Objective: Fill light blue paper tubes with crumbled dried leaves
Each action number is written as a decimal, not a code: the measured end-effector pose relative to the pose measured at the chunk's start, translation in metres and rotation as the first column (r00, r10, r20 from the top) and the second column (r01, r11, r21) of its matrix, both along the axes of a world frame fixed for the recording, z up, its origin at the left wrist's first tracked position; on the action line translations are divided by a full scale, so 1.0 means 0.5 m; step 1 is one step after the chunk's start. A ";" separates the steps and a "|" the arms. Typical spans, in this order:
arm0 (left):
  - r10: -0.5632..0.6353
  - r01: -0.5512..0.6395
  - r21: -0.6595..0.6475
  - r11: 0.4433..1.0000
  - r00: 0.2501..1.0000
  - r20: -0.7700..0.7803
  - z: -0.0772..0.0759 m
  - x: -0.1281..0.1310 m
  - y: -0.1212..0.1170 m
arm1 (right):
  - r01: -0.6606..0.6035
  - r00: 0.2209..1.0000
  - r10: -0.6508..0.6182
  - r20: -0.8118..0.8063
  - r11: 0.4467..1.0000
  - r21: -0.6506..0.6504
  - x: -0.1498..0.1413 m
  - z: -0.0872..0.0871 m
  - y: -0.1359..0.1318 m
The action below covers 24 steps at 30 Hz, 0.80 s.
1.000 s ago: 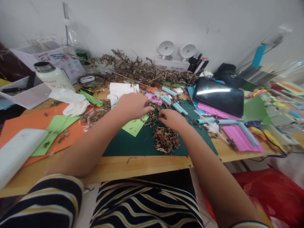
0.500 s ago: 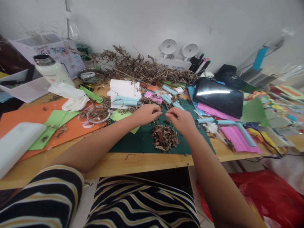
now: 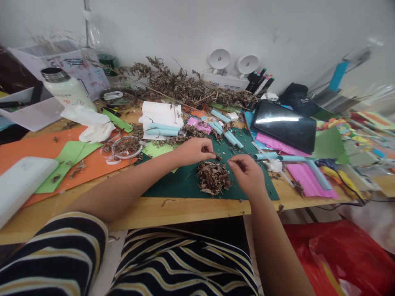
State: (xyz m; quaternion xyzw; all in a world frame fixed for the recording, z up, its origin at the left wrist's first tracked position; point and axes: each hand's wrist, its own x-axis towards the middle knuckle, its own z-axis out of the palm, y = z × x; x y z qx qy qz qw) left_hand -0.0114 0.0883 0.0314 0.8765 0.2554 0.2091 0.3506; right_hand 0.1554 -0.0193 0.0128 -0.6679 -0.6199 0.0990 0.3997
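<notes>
A heap of dry brown leaf bits (image 3: 213, 179) lies on a dark green cutting mat (image 3: 173, 185) near the table's front edge. My left hand (image 3: 194, 150) hovers just behind the heap, its fingers pinched on a small dry leaf piece. To the right of the heap my right hand (image 3: 247, 173) is held with fingers curled in a pinch; what it holds is too small to make out. Dried branches (image 3: 185, 88) lie piled along the wall behind.
Rolled light-blue paper tubes (image 3: 224, 129), a black tablet (image 3: 285, 125), pink paper (image 3: 308, 176), orange and green sheets (image 3: 74, 158), a white bottle (image 3: 63, 88), crumpled tissue (image 3: 91, 125) and a white case (image 3: 21, 185) crowd the wooden table. A red bag (image 3: 348, 250) sits below right.
Both hands drew back from the far litter toward the heap of leaf bits. My right hand then moved right and nearer to me, apart from the left.
</notes>
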 end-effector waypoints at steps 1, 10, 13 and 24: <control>-0.028 0.029 0.050 0.998 0.999 -0.020 0.000 0.001 -0.005 | 0.001 1.000 -0.001 -0.022 1.000 0.015 -0.003 -0.003 -0.007; -0.026 0.190 0.453 0.871 0.938 -0.344 0.000 0.006 -0.038 | 0.155 0.987 -0.157 0.039 0.987 0.047 -0.016 -0.025 -0.025; -0.048 0.227 0.489 0.842 0.935 -0.351 -0.002 0.005 -0.043 | 0.125 0.983 -0.134 0.127 0.990 0.070 -0.019 -0.024 -0.022; -0.186 0.174 0.382 0.908 0.983 -0.006 0.023 -0.023 0.010 | 0.023 0.981 -0.004 0.195 0.995 -0.095 0.033 -0.028 0.055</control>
